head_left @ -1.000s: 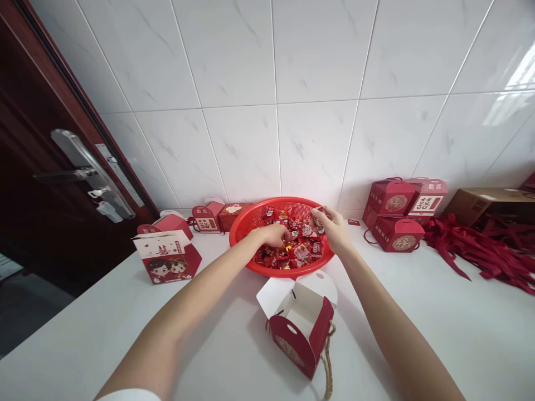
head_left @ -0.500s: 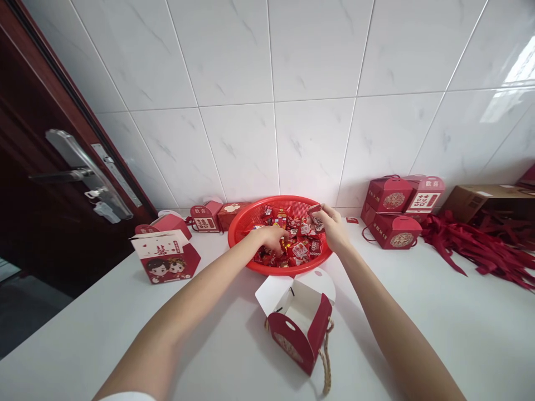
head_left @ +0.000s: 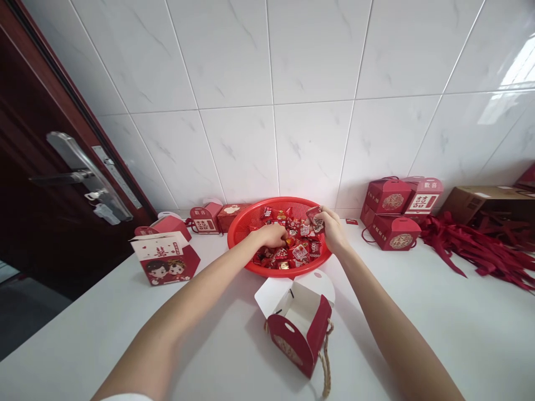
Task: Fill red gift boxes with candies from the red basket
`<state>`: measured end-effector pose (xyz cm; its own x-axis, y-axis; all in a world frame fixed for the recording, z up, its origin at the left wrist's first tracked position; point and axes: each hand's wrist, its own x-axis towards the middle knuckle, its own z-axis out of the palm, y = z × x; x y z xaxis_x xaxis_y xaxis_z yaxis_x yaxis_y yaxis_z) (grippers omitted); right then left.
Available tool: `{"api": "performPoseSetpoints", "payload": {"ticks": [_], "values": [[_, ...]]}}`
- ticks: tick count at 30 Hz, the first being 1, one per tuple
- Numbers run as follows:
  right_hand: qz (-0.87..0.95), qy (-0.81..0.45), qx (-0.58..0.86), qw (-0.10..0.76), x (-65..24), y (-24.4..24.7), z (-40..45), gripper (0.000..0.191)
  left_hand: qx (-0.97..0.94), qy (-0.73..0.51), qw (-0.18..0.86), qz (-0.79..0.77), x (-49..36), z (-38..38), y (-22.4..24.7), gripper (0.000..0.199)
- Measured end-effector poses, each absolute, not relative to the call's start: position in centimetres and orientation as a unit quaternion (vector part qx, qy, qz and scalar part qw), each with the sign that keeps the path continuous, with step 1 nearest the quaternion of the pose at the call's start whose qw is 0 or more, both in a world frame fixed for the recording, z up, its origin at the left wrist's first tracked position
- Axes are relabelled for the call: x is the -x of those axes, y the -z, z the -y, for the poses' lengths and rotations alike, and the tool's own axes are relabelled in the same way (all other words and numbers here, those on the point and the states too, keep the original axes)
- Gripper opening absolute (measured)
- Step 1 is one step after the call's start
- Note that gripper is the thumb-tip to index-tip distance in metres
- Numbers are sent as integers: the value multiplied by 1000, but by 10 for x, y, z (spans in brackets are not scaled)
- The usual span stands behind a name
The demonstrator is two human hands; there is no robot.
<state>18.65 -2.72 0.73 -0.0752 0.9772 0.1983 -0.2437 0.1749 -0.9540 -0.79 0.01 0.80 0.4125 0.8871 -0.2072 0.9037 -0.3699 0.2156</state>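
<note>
Sweets (head_left: 300,252): many, wrapped, mostly red, heaped in the basket; they overlap too much for me to count.
Basket (head_left: 242,225): one, red, mesh-walled, on the bench (head_left: 217,345) near the wall (head_left: 234,150).
Left hand (head_left: 273,235): one, down among the sweets, fingers curled; I cannot tell whether it grips any.
Right hand (head_left: 333,225): one, above the basket's right side, thumb and fingers closed on at least one held sweet (head_left: 317,224).
Open box (head_left: 288,340): one, red outside, white inside, flaps spread, just before the basket; I see a rope (head_left: 326,365) hanging at its right.
Left of the basket, I count four boxes: one flat box (head_left: 229,216) beside the rim, one labelled box (head_left: 205,220), one rear box (head_left: 167,224) and, before that, one cartoon box (head_left: 169,264).
Right: one small packet (head_left: 351,221), lying flat; a box stack (head_left: 388,206), at least three; one ribbon heap (head_left: 480,250); one carton (head_left: 472,203) behind it.
Far left: one door (head_left: 25,223), one handle (head_left: 71,177), keys (head_left: 105,213) hanging.
</note>
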Motion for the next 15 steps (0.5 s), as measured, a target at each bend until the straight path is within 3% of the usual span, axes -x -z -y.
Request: {"api": "performPoseSetpoints", "payload": {"ticks": [2, 8, 11, 15], "values": [[506, -523, 371, 577, -186, -7, 27, 8, -823, -19, 146, -549, 11, -1, -12, 11], [505, -539, 358, 571, -185, -5, 23, 13, -784, -202, 117, -576, 15, -1, -22, 34], [517, -558, 347, 548, -184, -3, 23, 16, -784, -250, 123, -555, 11, 2, -22, 30], [533, -568, 354, 517, -184, -3, 24, 17, -814, -253, 211, -479, 4, 6, -18, 24]]}}
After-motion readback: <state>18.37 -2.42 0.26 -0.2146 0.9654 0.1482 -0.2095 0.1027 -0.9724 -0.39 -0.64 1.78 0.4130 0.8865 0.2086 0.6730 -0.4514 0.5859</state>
